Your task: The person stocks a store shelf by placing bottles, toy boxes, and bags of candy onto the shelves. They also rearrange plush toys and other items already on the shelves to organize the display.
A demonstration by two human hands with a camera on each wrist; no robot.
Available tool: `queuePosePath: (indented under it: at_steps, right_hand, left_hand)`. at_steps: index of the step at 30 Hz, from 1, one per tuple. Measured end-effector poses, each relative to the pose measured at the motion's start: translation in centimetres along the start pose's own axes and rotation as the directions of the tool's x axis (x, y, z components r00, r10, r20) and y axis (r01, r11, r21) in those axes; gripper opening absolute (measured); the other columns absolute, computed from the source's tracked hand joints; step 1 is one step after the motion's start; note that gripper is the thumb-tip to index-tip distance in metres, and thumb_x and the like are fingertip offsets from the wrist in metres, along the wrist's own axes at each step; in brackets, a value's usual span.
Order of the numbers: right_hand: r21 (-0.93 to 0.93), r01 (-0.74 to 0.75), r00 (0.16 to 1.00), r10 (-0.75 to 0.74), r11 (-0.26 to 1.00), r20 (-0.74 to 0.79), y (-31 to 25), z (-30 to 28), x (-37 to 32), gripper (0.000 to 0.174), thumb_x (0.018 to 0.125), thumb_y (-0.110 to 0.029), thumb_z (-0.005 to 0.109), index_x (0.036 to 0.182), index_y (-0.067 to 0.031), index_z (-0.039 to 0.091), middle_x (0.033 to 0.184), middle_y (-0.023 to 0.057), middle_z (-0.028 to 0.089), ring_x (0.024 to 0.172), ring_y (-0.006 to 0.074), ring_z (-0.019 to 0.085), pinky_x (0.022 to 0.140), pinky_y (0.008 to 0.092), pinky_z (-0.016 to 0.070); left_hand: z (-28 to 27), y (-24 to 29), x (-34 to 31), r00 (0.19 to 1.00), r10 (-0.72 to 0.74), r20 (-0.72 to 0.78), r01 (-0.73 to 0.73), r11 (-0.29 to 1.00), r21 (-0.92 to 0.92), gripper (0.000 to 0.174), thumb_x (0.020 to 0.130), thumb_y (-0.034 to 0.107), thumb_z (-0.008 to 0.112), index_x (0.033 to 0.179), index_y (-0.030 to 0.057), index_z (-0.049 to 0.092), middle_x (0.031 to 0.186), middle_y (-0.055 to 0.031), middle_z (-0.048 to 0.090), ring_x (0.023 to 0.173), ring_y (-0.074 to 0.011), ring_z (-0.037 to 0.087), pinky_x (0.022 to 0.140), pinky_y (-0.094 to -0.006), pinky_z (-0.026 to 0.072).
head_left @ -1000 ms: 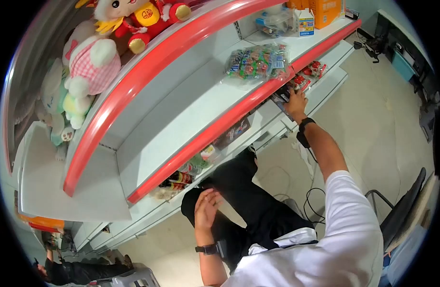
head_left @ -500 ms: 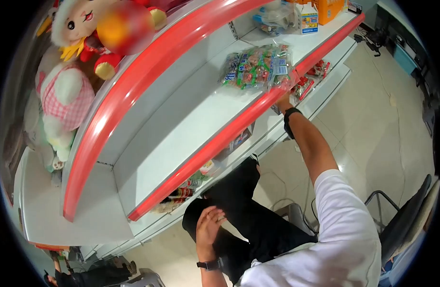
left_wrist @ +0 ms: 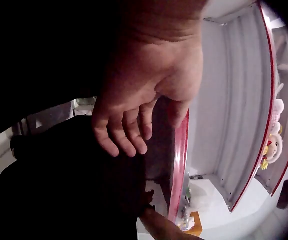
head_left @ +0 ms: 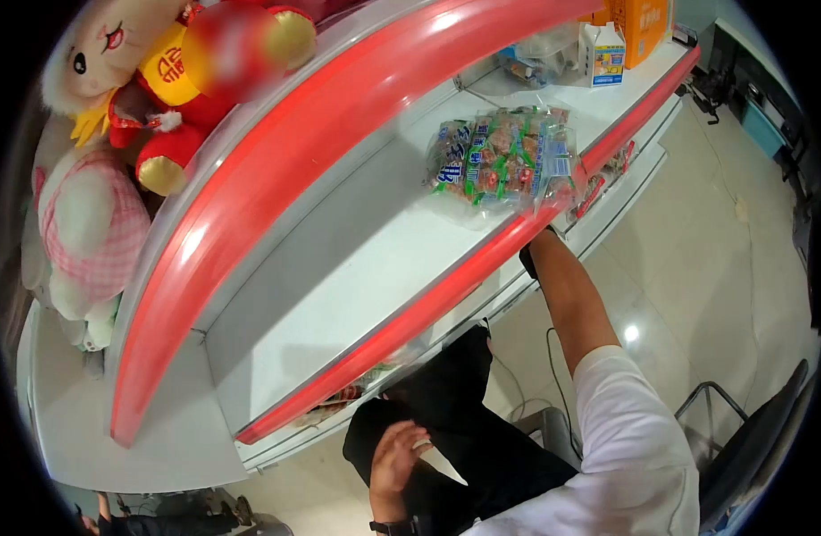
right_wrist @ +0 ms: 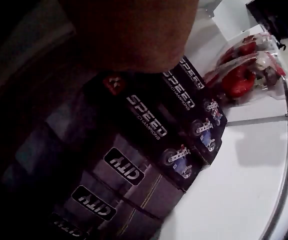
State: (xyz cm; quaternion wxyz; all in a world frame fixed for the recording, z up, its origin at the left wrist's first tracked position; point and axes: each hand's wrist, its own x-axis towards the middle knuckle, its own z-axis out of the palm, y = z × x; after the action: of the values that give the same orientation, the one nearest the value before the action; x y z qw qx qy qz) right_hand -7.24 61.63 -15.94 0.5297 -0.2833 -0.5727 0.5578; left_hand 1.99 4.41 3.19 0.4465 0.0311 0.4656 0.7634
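My right hand (right_wrist: pixel 134 37) is over a row of dark boxes on the lower shelf, its fingers hidden in shadow. Some are printed SPEED CHAMPIONS with a motorbike picture, the nearest speed champions box (right_wrist: pixel 151 127) lying just below the hand. Beside them stand several city boxes (right_wrist: pixel 124 167). In the head view the red-edged upper shelf covers this hand, and only the right forearm (head_left: pixel 567 290) shows. My left hand (left_wrist: pixel 149 85) hangs over the dark trousers (head_left: pixel 451 375) with loosely bent fingers and nothing in it.
Above the reaching arm, a clear bag of wrapped snacks (head_left: pixel 509 161) lies on the upper shelf, behind its red edge strip (head_left: pixel 410 313). Red-and-clear packets (right_wrist: pixel 241 77) lie past the boxes. A carton (head_left: pixel 603 55) stands farther right; plush toys (head_left: pixel 93 219) sit upper left.
My right hand has gone deeper under the upper shelf and out of the head view. The head view has shifted, while the left hand stays by the leg.
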Motion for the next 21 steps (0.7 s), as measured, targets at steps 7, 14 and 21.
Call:
queuePosePath:
  at_steps: [7,14,21]
  right_hand:
    - [-0.039,0.008,0.993,-0.003,0.999,0.12,-0.9,-0.9,0.2,0.038,0.077,-0.02,0.069,0.108,-0.0045,0.053,0.103,0.0131,0.056,0.089,0.0286,0.055,0.074,0.041,0.0476]
    - [-0.157,0.173,0.974,-0.145,0.972,0.172,-5.6,-2.5,-4.0,0.033,0.078,-0.011,0.065,0.108,-0.0022,0.053,0.104,0.0135,0.056,0.097,0.0271,0.053,0.083,0.0404,0.0445]
    - [-0.013,-0.299,0.853,0.274,0.954,0.445,-8.3,-13.1,-27.3,0.03,0.077,0.007,0.04,0.097,-0.0007,0.061,0.091,0.0055,0.061,0.078,0.0161,0.058,0.071,0.0302,0.0475]
  left_hand:
    - [0.8,0.1,0.9,0.999,-0.035,0.006,0.035,0.998,0.047,0.046,0.088,0.027,0.057,0.124,-0.0003,0.046,0.116,-0.0192,0.057,0.106,-0.0289,0.055,0.092,-0.0447,0.0438]
    - [1.6,-0.1,2.0,0.994,-0.021,0.109,0.018,0.999,0.03,0.044,0.09,0.026,0.055,0.124,-0.0008,0.046,0.115,-0.0175,0.057,0.106,-0.0281,0.055,0.092,-0.0427,0.0439]
    - [2.3,-1.2,3.2,0.99,-0.008,0.143,0.007,1.0,0.009,0.036,0.09,0.023,0.056,0.118,0.0003,0.052,0.109,-0.0143,0.06,0.101,-0.0238,0.058,0.089,-0.0378,0.0457]
